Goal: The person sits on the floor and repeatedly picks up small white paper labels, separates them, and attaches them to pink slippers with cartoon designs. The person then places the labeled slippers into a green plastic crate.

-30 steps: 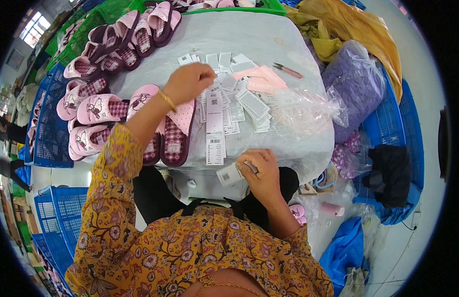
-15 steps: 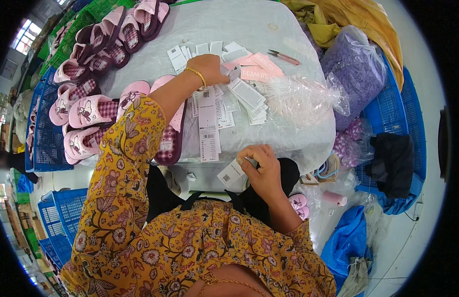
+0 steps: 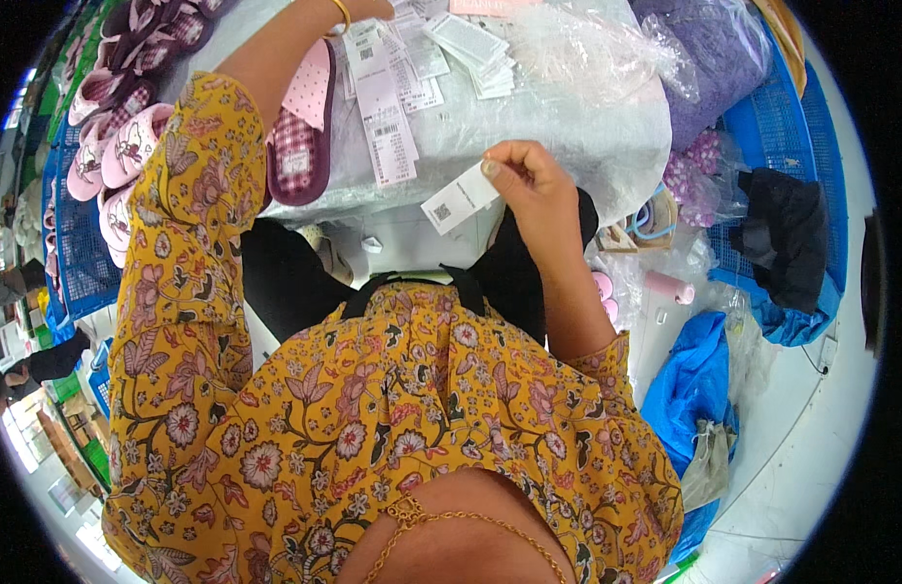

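Observation:
In my right hand [image 3: 541, 200], a small white printed tag [image 3: 451, 208] is pinched between thumb and fingers, just off the near edge of the table. My left hand [image 3: 373, 8] reaches across the table and is cut off by the upper edge, so its fingers are hidden. Below it lies a long strip of printed labels [image 3: 381, 122]. Right of the strip is a fanned stack of white tags [image 3: 470, 47]. A pink slipper [image 3: 305, 122] with a checked insole rests left of the strip, close to my left forearm.
More pink slippers [image 3: 135, 146] crowd the table's left side. A crumpled clear plastic bag [image 3: 577, 49] lies right of the tags. At the right stand a blue crate [image 3: 801, 127] and a bag of purple items [image 3: 709, 63]. A blue sack [image 3: 689, 380] sits on the floor.
The view has tipped down toward my body, so the table sits higher in it and my left hand is mostly out of frame. My right hand still holds the tag.

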